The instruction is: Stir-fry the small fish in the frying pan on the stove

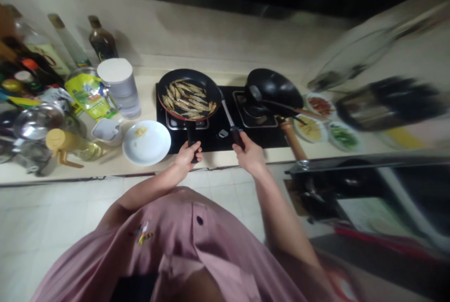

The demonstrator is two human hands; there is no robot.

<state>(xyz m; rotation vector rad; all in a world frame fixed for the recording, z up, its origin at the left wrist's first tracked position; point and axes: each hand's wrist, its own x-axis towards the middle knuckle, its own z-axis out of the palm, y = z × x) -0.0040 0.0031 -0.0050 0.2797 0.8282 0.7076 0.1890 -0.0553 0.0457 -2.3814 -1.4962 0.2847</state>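
My left hand [189, 154] is closed round the black handle of a frying pan [211, 87]. The pan sits over the left burner, and several small browned fish [186, 98] lie spread in it. In my right hand [249, 153] is the dark handle of a spatula [228, 113] with a metal shaft. The shaft slants up to the pan's right rim; the blade is hard to make out there. A black wok [277, 88] with a wooden handle stands on the right burner, a wooden-handled utensil resting in it.
On the left are a white plate [146, 152] with yellowish bits, an oil jug [72, 147], a clear canister [121, 91] and several bottles. Small plates of red pieces [320, 105], yellow pieces [311, 129] and green pieces [342, 137] sit right of the wok.
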